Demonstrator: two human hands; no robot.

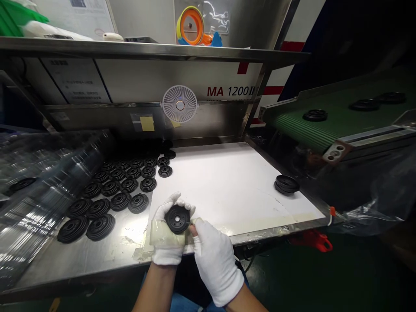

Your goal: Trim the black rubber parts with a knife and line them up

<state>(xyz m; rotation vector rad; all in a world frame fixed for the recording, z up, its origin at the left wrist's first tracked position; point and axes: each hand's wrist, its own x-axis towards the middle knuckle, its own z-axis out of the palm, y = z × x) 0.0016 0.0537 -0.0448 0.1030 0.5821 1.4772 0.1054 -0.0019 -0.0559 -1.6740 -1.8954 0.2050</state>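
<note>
A black round ridged part (177,219) with a small bright centre hole rests in my left hand (167,234). That hand wears a white glove with yellowish clear tape around the palm, and its fingers curl around the part's rim. My right hand (216,258), also gloved in white with a bare thumb tip showing, is closed in a pinch at the right edge of the part. A thin tool may be between its fingers, but it is too small to make out. Similar black parts (120,201) lie in rows on the metal table to the left.
White paper (214,186) covers the table's middle. A small stack of black parts (286,184) stands at its right. Clear plastic trays (58,195) lean at left. A green conveyor belt (312,134) carries several black parts. A white fan (180,104) hangs below the shelf (156,50).
</note>
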